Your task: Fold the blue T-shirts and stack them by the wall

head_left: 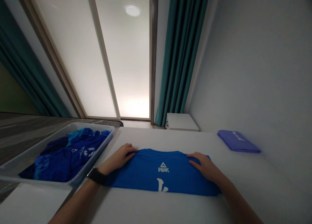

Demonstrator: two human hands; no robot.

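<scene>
Along the T-shirt edge (161,151), both hands (118,159) (204,167)

Your blue T-shirt (161,173) lies folded flat, white PEAK logo up, left hand (118,159) and right hand (204,167) on its corners.

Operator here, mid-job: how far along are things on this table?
Done: a folded purple garment lies at the far right of the white table. In hand: a blue PEAK T-shirt lies flat, with the left hand and right hand resting on its upper edge. Left: a heap of crumpled blue clothes sits in the plastic tray, not yet folded.
</scene>
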